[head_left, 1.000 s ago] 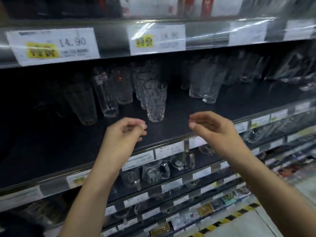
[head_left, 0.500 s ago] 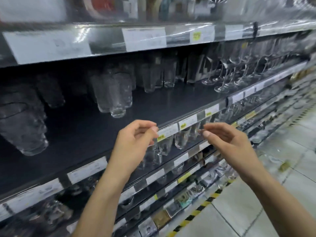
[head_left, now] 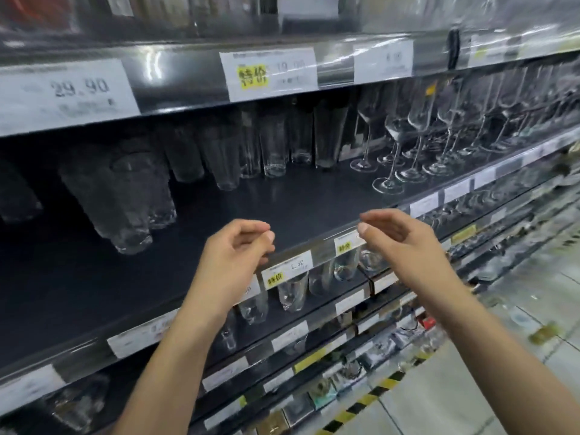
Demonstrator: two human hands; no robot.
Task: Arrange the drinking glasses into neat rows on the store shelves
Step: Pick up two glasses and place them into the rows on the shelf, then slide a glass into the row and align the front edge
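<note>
Two bare hands hover at the front rail of the dark shelf [head_left: 282,202] in a store's glassware aisle, neither touching a glass. The left hand [head_left: 232,252] is loosely curled, its thumb tip close to the forefinger with nothing between them. The right hand [head_left: 408,243] is relaxed, its fingers gently bent and pointing left, and it too carries nothing. The hands flank a yellow-marked price label [head_left: 287,270] clipped to the shelf's rail.

The drinking glasses [head_left: 219,158] stand farther back on the shelf, well apart from both hands. A blurred cluster of textured tumblers [head_left: 125,199] sits toward the shelf's left end, forward of the others. Tall straight glasses [head_left: 273,146] line the back of the shelf. Stemmed wine glasses [head_left: 405,142] fill its right end, the nearest one close to the rail.

Below the shelf, just behind the label, short glasses [head_left: 290,293] stand upright on the next level down. Above the shelf, large price tags [head_left: 270,73] hang along the edge of the level overhead. Below and to the right of the shelf, pale floor tiles [head_left: 470,403] meet a yellow-and-black striped strip [head_left: 376,390].
</note>
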